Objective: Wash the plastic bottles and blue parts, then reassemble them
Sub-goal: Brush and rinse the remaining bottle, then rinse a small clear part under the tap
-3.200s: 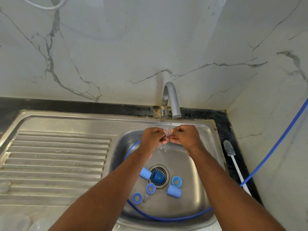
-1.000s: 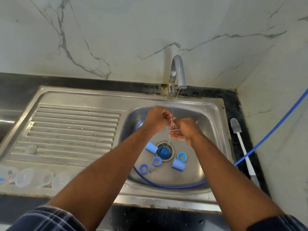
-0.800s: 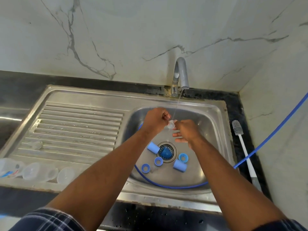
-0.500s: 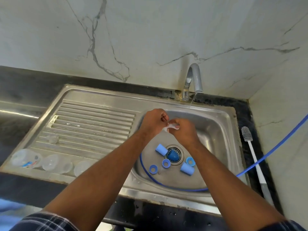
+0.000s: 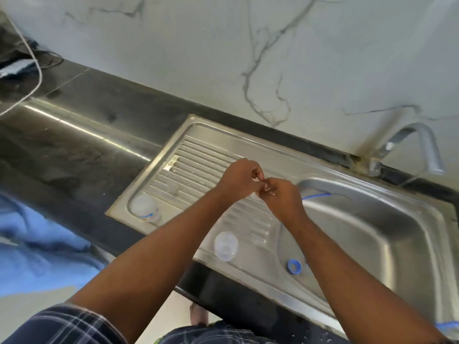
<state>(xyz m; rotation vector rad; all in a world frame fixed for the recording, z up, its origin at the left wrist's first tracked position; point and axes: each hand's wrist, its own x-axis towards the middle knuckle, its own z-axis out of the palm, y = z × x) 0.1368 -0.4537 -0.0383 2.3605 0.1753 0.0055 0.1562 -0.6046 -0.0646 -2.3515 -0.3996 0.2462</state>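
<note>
While both hands meet above the ribbed drainboard [image 5: 198,155] in the head view, I read the grip this way. The left hand [image 5: 239,182] curls thumb and forefinger into a pinch. The right hand [image 5: 282,199] closes its fingers in from the other side. Between them sits a small clear part [image 5: 269,192], mostly hidden by fingertips, so I cannot tell its shape. Both hands seem to have hold of it, and neither carries anything else.

I judge that piece to be very light, thin and wet, so it is likely slippery and easy to flick away. I would keep it pinched by its edge with fingertip pressure only, low over the steel, so a slip costs little.

A clear bottle [image 5: 145,207] lies on its side in the drainboard's far left corner. A second clear bottle [image 5: 226,245] lies near the front edge, seen end-on. Both look thin-walled and light, and being round they may roll on the wet ribs. I would wrap the grip round the body, close to the neck where the wall is stiffest, and squeeze gently.

Down in the basin [image 5: 372,219] a blue ring [image 5: 294,265] rests on the floor beside a blue hose [image 5: 315,196]. It looks small, rigid and wet, and is best picked up by its rim between two fingers.
</note>
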